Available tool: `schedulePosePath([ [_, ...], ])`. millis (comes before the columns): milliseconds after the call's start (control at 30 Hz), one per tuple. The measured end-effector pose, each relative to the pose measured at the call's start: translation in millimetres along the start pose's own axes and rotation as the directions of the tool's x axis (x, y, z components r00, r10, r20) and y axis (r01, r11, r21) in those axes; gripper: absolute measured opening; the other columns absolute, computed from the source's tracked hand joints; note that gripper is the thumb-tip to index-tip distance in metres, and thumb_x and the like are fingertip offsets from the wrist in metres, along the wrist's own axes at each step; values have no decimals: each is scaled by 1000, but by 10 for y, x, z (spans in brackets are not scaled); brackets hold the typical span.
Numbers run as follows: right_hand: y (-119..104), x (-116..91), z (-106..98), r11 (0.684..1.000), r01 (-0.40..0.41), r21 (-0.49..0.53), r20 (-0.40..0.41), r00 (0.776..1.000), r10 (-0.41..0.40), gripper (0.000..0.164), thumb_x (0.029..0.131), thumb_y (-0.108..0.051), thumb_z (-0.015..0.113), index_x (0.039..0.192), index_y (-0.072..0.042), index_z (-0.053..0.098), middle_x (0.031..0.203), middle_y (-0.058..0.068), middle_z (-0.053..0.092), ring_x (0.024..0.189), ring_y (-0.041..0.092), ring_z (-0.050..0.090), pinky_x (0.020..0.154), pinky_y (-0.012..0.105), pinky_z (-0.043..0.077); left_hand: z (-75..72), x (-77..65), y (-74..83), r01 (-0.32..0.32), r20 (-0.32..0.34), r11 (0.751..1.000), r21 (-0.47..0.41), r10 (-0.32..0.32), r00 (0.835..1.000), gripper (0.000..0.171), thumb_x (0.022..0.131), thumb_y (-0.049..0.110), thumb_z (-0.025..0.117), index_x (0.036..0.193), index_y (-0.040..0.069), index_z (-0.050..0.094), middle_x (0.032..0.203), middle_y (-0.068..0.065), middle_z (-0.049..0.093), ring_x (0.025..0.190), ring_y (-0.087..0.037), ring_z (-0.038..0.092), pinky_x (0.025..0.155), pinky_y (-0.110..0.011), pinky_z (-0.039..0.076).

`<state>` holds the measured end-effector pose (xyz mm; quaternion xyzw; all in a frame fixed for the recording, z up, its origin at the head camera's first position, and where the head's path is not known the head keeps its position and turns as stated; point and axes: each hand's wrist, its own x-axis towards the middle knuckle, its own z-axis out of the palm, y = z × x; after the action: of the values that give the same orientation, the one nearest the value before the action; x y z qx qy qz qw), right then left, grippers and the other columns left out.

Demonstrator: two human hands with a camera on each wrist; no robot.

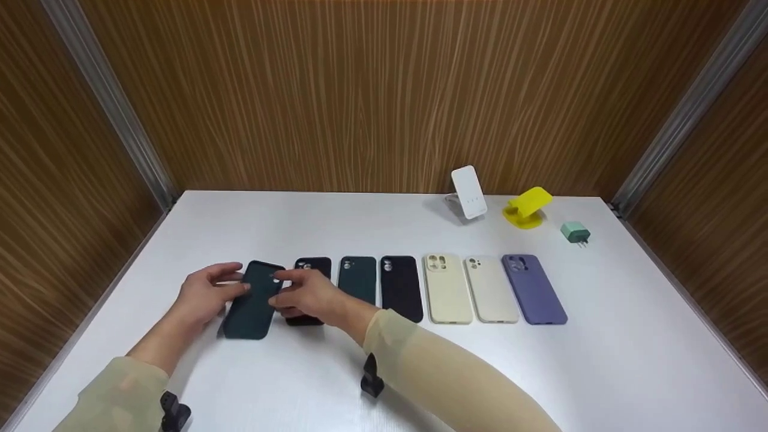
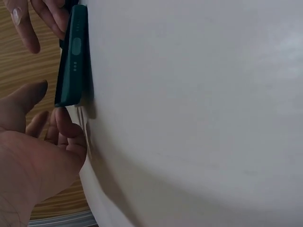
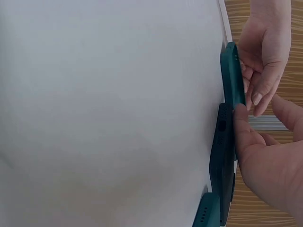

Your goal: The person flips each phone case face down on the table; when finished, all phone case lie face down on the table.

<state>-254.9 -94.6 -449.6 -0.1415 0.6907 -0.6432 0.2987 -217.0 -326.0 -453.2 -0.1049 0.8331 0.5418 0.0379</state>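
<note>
A dark green phone case [image 1: 255, 303] lies at the left end of the row, hollow side up, its camera cutout at the top right. My left hand [image 1: 203, 295] is at its left edge; the left wrist view shows a fingertip right at the rim, the thumb raised apart. My right hand [image 1: 312, 295] reaches in from the other side with fingertips at the case's right edge and its thumb lifted above, as the right wrist view shows. Beneath the right hand, a black phone case [image 1: 322, 264] is partly hidden.
Rightward along the row lie another green case [image 1: 358, 277], a black case [image 1: 402, 289], a cream case [image 1: 449, 294], an off-white case [image 1: 492, 294] and a purple case [image 1: 536, 294]. Behind stand a white stand [image 1: 469, 192], a yellow stand [image 1: 528, 206] and a green plug charger [image 1: 575, 231].
</note>
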Motion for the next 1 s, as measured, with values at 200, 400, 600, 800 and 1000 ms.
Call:
schedulePosePath([
  [200,2,-4,-16,999,-13,51,13,1000,12,61,94,0,77,152,-4,57,110,9,75,110,28,74,94,44,60,47,4,97,-14,-17,996,-83,12,1000,61,102,15,71,158,6,49,147,-21,56,122,-27,58,85,-20,53],
  [400,14,16,-29,995,-14,98,28,1000,11,61,96,2,74,153,-1,54,118,15,74,111,28,73,94,41,60,121,-20,199,-19,-54,993,-116,13,998,56,103,13,68,156,7,52,144,-18,58,125,-27,59,96,-25,53],
  [600,-1,9,-66,994,22,108,-4,1000,-21,56,98,2,71,152,-2,56,127,17,72,116,30,72,95,39,60,154,-28,216,-46,-115,991,-122,31,993,54,104,13,67,156,6,53,145,-17,58,125,-27,59,98,-29,51],
  [800,-14,16,-86,986,41,162,2,999,-42,55,101,-1,67,154,0,52,135,18,69,121,31,70,100,43,58,196,-47,255,-30,-104,990,-140,16,994,55,104,14,67,156,7,52,147,-18,57,129,-30,56,110,-46,46],
  [1000,-28,20,-103,977,-26,213,20,1000,22,53,104,-9,67,155,-5,53,138,17,67,120,28,70,100,44,57,275,-74,323,-43,-45,990,-138,37,998,53,104,13,68,155,6,53,145,-18,59,127,-28,58,107,-40,50],
])
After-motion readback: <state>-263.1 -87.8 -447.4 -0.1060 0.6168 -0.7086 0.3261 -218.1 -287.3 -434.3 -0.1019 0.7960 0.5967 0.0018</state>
